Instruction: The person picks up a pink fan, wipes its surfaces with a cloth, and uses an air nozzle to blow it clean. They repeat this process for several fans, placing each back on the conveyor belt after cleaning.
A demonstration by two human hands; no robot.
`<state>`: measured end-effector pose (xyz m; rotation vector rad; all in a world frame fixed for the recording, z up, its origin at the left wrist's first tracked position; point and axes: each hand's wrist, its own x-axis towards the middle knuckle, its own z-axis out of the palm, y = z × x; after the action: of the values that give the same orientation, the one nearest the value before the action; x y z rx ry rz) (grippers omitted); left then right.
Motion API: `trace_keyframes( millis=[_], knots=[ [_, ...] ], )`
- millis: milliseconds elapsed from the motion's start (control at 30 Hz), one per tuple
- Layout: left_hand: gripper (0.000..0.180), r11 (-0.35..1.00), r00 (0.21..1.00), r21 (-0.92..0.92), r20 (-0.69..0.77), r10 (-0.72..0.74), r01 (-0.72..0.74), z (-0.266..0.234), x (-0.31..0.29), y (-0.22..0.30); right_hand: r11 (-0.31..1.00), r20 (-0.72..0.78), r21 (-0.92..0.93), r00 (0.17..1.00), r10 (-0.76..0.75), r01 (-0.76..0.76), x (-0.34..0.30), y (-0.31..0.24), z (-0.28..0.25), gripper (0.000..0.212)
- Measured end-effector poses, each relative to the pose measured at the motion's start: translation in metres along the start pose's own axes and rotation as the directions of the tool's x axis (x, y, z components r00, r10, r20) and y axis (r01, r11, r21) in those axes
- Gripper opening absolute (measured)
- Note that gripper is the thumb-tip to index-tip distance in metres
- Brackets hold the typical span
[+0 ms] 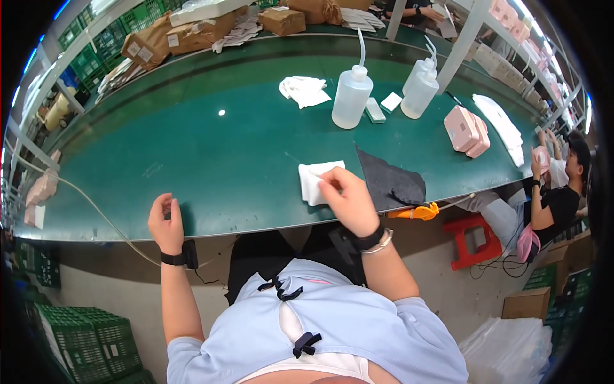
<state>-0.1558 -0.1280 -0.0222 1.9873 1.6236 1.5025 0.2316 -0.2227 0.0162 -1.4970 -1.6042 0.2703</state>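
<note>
Our right hand (350, 202) pinches a folded white cloth (313, 182) between thumb and fingers; the cloth lies on the green worktable (224, 160), near its front edge and in front of our body. Our left hand (166, 224) is at the same edge, well to the left of the cloth, its fingers released and loosely curved. Just right of the cloth we have a dark grey cloth (390, 176), with an orange air gun (419, 212) beside it at the table edge. Farther back stand a translucent squeeze bottle (352, 99) with a bent spout and, to its left, a crumpled white cloth (303, 92). Two pink cases (462, 130) sit together toward the right, and beyond them a co-worker (555, 201) holds a pink piece (542, 159).
</note>
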Motion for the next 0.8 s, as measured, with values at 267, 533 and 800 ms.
trace_keyframes(
  millis=[267,533,800],
  knots=[
    [0.018,0.998,0.994,-0.064,0.109,0.007,0.0,-0.005,0.009,0.006,0.067,0.551,0.81,0.795,0.253,-0.583,0.002,0.022,-0.03,0.007],
    [0.036,0.907,0.762,-0.421,0.584,0.28,-0.011,0.012,0.031,0.162,0.096,0.487,0.852,0.846,0.218,-0.515,0.0,0.005,-0.036,0.013],
    [0.025,0.707,0.265,-0.699,0.665,0.698,-0.108,0.097,0.036,0.198,0.268,0.38,0.875,0.915,0.136,-0.403,-0.015,-0.028,-0.039,0.025]
  ],
)
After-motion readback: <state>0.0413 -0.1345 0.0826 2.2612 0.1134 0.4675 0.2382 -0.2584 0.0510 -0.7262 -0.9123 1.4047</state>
